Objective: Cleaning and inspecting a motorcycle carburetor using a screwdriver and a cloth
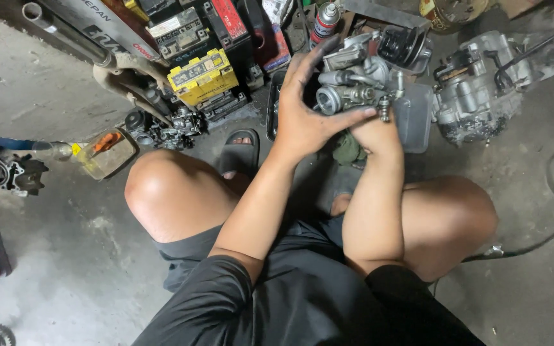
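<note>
The person's black shirt and bare knees fill the near edge of the view, a squat over a stained concrete floor [65,282]. Both forearms reach forward to a grey metal carburetor [360,80], held in the air above the floor's far edge. The left hand [302,112] lies over its left side, fingers spread upward and the thumb pressed along the underside; the right hand [370,131] supports it from below, its fingers mostly hidden, so how tightly it closes cannot be told. The carburetor is off any engine and looks largely whole, with a small spring [384,109] hanging at its base; by that, the work seems midway. A bare engine block [476,90], a yellow battery [202,75] and a spray can [325,22] stand beyond.
</note>
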